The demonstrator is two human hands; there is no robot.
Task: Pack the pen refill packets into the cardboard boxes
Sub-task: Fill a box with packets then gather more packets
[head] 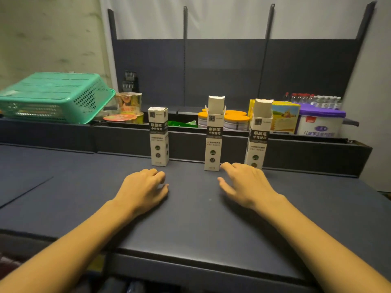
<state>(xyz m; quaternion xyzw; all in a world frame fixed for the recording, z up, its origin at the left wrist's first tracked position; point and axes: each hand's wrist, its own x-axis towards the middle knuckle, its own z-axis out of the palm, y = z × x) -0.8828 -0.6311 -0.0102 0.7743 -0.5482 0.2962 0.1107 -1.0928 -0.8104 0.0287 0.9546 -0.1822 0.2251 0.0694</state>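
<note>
dark tabletop (190,218) | dark slotted shelf panel (222,70) behind (bare) | pale wall (48,32) left

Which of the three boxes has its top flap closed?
The left box: its top is flat and shut. The middle box and right box have flaps standing up.

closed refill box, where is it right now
In the head view the closed refill box stands upright on the dark table, leftmost of three, just beyond the left hand and left of the middle open box.
</note>
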